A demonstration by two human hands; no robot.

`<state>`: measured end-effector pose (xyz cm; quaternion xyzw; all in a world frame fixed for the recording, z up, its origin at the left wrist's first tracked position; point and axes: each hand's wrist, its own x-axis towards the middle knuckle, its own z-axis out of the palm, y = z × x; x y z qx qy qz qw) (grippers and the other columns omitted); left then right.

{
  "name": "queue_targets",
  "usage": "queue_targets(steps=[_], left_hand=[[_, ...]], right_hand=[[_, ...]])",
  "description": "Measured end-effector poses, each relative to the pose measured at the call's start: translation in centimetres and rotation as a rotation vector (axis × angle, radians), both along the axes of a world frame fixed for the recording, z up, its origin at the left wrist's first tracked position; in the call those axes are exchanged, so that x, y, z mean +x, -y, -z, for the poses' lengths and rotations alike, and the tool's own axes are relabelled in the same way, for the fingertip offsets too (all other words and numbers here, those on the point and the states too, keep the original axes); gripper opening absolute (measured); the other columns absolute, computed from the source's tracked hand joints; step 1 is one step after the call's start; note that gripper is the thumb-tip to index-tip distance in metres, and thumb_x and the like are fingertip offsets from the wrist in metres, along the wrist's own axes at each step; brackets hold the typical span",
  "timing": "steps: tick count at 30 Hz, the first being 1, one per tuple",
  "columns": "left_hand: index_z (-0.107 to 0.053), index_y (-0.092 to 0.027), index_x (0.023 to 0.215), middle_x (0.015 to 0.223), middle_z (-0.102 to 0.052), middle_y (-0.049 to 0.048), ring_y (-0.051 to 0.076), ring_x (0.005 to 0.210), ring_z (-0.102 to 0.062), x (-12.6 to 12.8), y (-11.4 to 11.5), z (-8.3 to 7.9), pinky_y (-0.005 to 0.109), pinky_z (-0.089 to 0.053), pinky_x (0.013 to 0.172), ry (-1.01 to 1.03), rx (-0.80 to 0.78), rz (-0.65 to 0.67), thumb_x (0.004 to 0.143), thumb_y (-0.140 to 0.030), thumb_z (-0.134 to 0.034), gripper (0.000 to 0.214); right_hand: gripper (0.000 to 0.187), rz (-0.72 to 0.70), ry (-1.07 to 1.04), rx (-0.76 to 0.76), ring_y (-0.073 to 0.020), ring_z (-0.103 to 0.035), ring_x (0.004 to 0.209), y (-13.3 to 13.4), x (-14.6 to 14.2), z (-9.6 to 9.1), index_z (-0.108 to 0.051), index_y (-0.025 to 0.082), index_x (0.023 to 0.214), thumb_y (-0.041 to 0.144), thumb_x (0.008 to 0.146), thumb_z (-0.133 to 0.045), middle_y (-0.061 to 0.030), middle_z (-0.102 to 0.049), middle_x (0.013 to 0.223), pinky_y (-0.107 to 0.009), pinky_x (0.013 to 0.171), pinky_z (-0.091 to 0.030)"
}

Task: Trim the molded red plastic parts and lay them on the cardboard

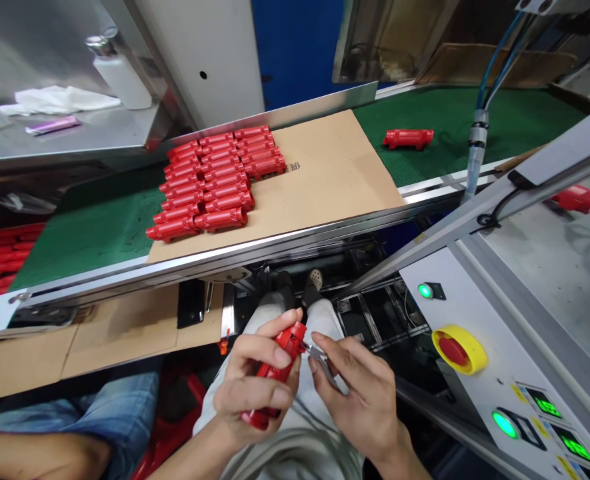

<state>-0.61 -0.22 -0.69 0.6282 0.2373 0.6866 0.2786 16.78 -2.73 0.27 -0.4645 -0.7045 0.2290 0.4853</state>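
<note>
1. A red moulded plastic part (pixel 275 373) is clamped at a slant in the left hand (pixel 249 390), with the fingers wrapped round its body. It is held above the lap, over light trousers (pixel 269 313).
2. Small cutting pliers (pixel 322 363) are pinched in the right hand (pixel 359 393), and their tip is set at the upper end of the part (whether it bites cannot be told). The two hands are brought close together around the part.
3. Rows of matching red parts (pixel 205 183) are laid out on a cardboard sheet (pixel 335 173), which rests on a green conveyor belt (pixel 89 227). One further part (pixel 409 138) is left apart on the belt.
4. A control panel (pixel 475 333) is mounted to the right, and a red emergency-stop button (pixel 455 350) with a yellow collar is fitted on it.
5. A co-worker's forearm (pixel 39 453) and jeans-covered leg (pixel 109 413) are seen at lower left.
</note>
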Motion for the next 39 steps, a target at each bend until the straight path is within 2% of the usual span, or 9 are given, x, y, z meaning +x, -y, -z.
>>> queue_targets(steps=[5,9,13,17,22,28,31,37,39], left_hand=[[-0.062,-0.018,0.086,0.12,-0.063,-0.0016,0.032,0.141,-0.069,0.3,-0.2,-0.8,0.058,-0.068,0.112,-0.015,-0.026,0.01,0.081,0.025,-0.064,0.043],[-0.06,-0.019,0.089,0.119,-0.064,-0.0021,0.032,0.141,-0.069,0.1,-0.2,-0.7,0.064,-0.067,0.111,-0.003,-0.049,-0.007,0.082,0.025,-0.063,0.045],[-0.059,-0.019,0.089,0.121,-0.064,-0.002,0.033,0.142,-0.068,0.1,-0.2,-0.6,0.064,-0.067,0.112,0.003,-0.048,0.013,0.08,0.027,-0.063,0.047],[-0.059,-0.017,0.086,0.122,-0.063,-0.0016,0.031,0.143,-0.068,0.4,-0.2,-0.8,0.06,-0.066,0.114,-0.001,-0.033,0.029,0.078,0.029,-0.062,0.047],[-0.06,-0.019,0.085,0.121,-0.062,-0.0022,0.031,0.141,-0.07,0.3,0.1,-0.9,0.061,-0.067,0.112,-0.032,-0.025,0.001,0.08,0.027,-0.062,0.046],[-0.063,-0.02,0.086,0.118,-0.064,-0.0015,0.032,0.141,-0.07,0.1,0.3,-0.6,0.058,-0.068,0.112,-0.019,-0.032,0.023,0.082,0.023,-0.066,0.043],[-0.065,-0.019,0.087,0.118,-0.065,0.0002,0.034,0.139,-0.071,0.0,0.3,-0.4,0.058,-0.07,0.109,0.008,-0.011,0.022,0.084,0.019,-0.069,0.039],[-0.073,-0.024,0.085,0.11,-0.067,0.0043,0.039,0.138,-0.071,-0.7,0.4,0.3,0.056,-0.072,0.105,-0.02,-0.062,0.085,0.097,-0.015,-0.079,0.016],[-0.074,-0.023,0.085,0.11,-0.068,0.0044,0.04,0.138,-0.071,-0.8,0.4,0.4,0.053,-0.074,0.102,-0.017,-0.057,0.089,0.096,-0.016,-0.081,0.015]], right_hand=[[0.031,0.024,-0.119,-0.175,-0.0099,-0.056,0.059,0.2,0.0,-0.4,-0.079,0.025,0.129,0.014,0.1,-0.073,0.0036,-0.06,0.075,-0.02,0.052,-0.05],[0.031,0.035,-0.194,-0.274,-0.0117,-0.057,0.063,0.3,1.4,-1.1,-0.078,0.027,0.13,0.021,0.1,-0.075,0.0028,-0.061,0.079,-0.022,0.055,-0.051],[0.051,-0.018,-0.037,-0.192,-0.0156,-0.067,0.083,0.2,2.3,-1.9,-0.068,0.028,0.148,0.017,0.098,-0.074,-0.0042,-0.071,0.104,-0.027,0.072,-0.06],[0.055,-0.026,0.065,-0.1,-0.0185,-0.071,0.094,0.0,2.1,-2.3,-0.066,0.026,0.151,0.013,0.098,-0.073,-0.006,-0.072,0.107,-0.032,0.083,-0.062],[0.057,-0.02,0.103,-0.05,-0.0179,-0.07,0.087,0.0,1.9,-2.1,-0.065,0.027,0.152,0.01,0.098,-0.073,-0.0046,-0.071,0.1,-0.032,0.077,-0.061],[0.052,-0.069,0.107,-0.129,-0.0168,-0.068,0.081,0.2,2.1,-2.3,-0.066,0.026,0.151,0.014,0.1,-0.073,-0.0043,-0.07,0.098,-0.031,0.073,-0.061],[0.051,-0.048,0.151,-0.1,-0.0166,-0.068,0.079,0.3,2.2,-2.4,-0.067,0.025,0.15,0.014,0.1,-0.073,-0.0041,-0.07,0.095,-0.031,0.071,-0.06],[0.051,-0.011,0.232,-0.041,-0.0149,-0.065,0.073,0.6,2.6,-2.6,-0.067,0.025,0.148,0.012,0.099,-0.076,-0.0028,-0.068,0.091,-0.029,0.065,-0.057],[0.05,-0.015,0.238,-0.044,-0.0147,-0.065,0.072,0.6,2.8,-2.7,-0.067,0.025,0.148,0.012,0.1,-0.075,-0.0023,-0.068,0.09,-0.028,0.064,-0.056]])
